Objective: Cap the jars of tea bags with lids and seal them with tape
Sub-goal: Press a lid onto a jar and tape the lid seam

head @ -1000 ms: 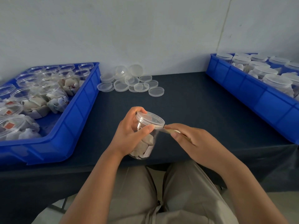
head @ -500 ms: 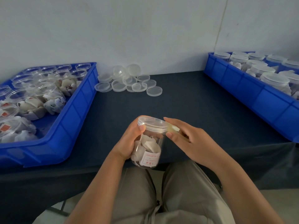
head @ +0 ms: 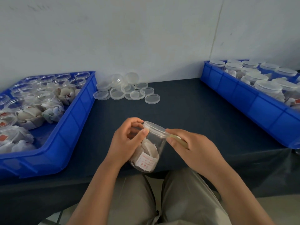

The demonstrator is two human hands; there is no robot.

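Only the head cam to go on here: the person had a clear jar point(head: 158, 143) of tea bags point(head: 150, 151) up off the dark table point(head: 194, 111), tilted, right at the near edge and partly over their lap. The left hand point(head: 128, 142) was wrapped round the jar's upper part, fingers curled behind it and the thumb pushing on the rim of the lid point(head: 155, 128), which was on top. The right hand point(head: 193, 148) had a yellowish strip of tape point(head: 177, 139) pinched between thumb and forefinger, one end touching the lid's edge on the right side. So I'd guess it was mid-seal. What could go wrong imo: the strip looked narrow and the jar was leaning, so if it got turned unevenly the tape could wander off the seam, wrinkle, or land only on the lid and seal nothing. A thumb pressing on one side might tip the lid up if it wasn't seated all round, and I couldn't tell if it was. Clear plastic is slick, and with no table under it a loosened grip would drop it. Open jars sat in the left bin point(head: 69, 127), capped ones in the right bin point(head: 243, 98), spare lids point(head: 128, 91) by the wall, all well apart from the hands
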